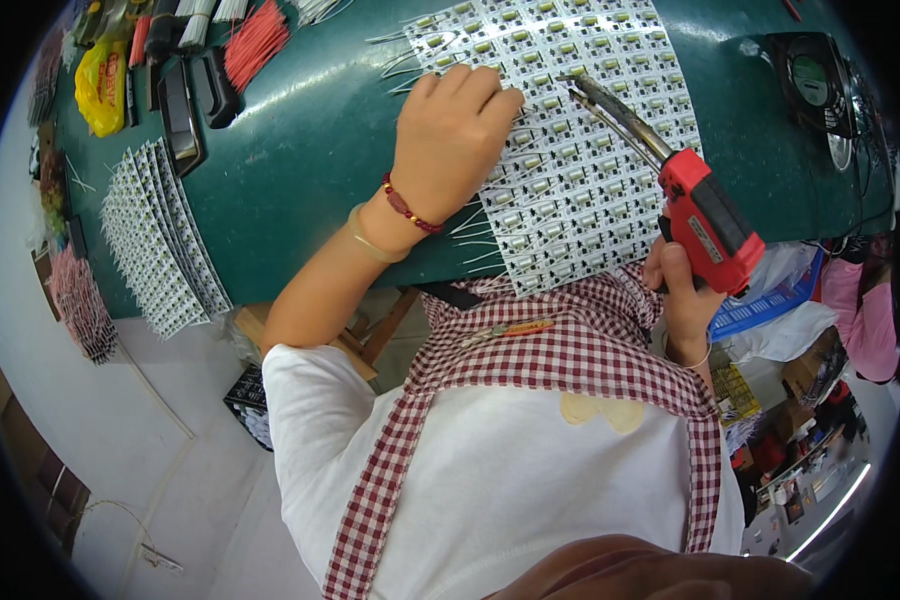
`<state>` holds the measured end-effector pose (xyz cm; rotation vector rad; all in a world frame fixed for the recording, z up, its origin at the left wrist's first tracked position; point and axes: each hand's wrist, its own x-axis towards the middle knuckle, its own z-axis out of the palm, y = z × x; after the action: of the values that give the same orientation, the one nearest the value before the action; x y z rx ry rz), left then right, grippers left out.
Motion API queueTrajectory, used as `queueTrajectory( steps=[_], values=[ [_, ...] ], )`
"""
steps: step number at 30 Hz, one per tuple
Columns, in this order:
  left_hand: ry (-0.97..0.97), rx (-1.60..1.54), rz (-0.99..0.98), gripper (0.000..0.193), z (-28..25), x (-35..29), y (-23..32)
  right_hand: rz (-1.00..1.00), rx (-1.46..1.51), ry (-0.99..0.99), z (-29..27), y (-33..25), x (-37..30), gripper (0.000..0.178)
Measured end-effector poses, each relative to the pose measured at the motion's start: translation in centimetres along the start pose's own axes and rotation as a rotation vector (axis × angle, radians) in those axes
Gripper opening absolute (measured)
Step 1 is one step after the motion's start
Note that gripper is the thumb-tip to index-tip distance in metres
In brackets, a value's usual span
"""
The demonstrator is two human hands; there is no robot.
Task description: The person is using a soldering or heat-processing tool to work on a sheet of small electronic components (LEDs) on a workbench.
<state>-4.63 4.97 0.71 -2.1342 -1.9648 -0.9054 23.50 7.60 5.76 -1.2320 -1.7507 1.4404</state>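
Observation:
A large white panel of small circuit boards (625,200) lies on the green table top, its near corner reaching past the edge by my apron. My right hand (682,295) grips a red and black soldering gun (708,220) by its handle. The gun's metal tip points up and left, over the panel's upper middle. My left hand (455,125) rests at the panel's left side with fingers curled and closed; what they pinch, if anything, is hidden beneath them. Thin white wires (478,240) stick out from the panel's left edge, above and below this hand.
Several stacked circuit board panels (160,240) lie at the table's left. Behind them are a yellow bag (100,88), a dark phone-like device (180,118) and a bundle of red wires (257,45). A black fan-like device (815,85) stands far right. Another person's pink sleeve (875,325) shows at right.

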Motion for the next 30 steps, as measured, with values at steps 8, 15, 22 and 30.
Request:
queueTrajectory(
  steps=[8, 15, 22, 30],
  values=[
    [0.117, -0.034, -0.155, 0.009, -0.3, 0.9, -1.5, 0.108, 0.073, 0.045, 0.2, -1.6, 1.0, 0.034],
    [0.048, 0.075, -0.072, 0.013, 0.1, 0.7, -1.7, 0.133, 0.059, 0.009, 0.9, -2.1, 2.6, 0.015],
    [0.016, 0.011, 0.012, 0.017, 0.6, 0.6, -1.9, 0.225, 0.104, -0.01, 1.6, -2.0, 4.1, 0.018],
    [0.002, -0.058, 0.0, 0.018, 0.7, 0.8, -1.7, 0.219, 0.086, -0.022, 1.6, -2.0, 4.0, 0.017]
  ],
)
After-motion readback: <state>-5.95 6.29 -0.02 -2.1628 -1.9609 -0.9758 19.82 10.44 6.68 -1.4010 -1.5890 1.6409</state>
